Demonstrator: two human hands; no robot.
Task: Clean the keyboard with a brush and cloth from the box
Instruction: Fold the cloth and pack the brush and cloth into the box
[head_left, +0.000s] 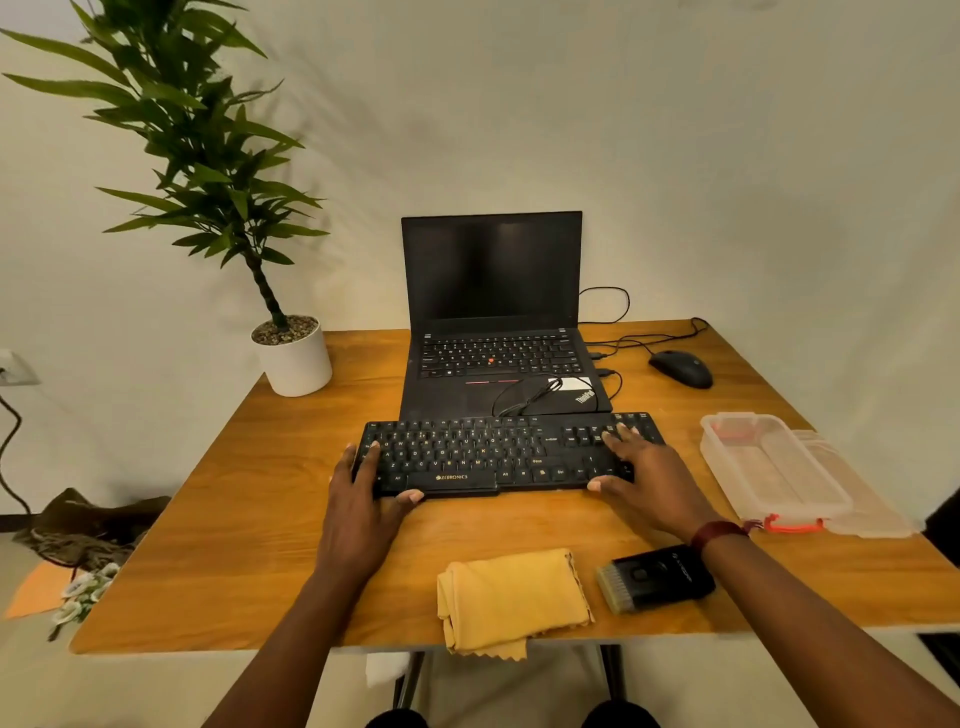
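A black keyboard (483, 452) lies across the middle of the wooden table (249, 530), in front of a laptop. My left hand (363, 493) grips its left end, thumb under the front edge. My right hand (644, 467) grips its right end, fingers spread over the number keys and thumb at the front edge. A folded yellow cloth (511, 597) lies at the table's near edge, one corner hanging over. A black brush (657, 579) with pale bristles lies just right of the cloth, under my right wrist. An open clear plastic box (769, 467) stands at the right.
An open black laptop (493, 322) with a dark screen stands behind the keyboard, cables running right to a black mouse (680, 368). A potted plant (291, 353) stands at the back left corner. The box's lid (862, 499) lies beside the box.
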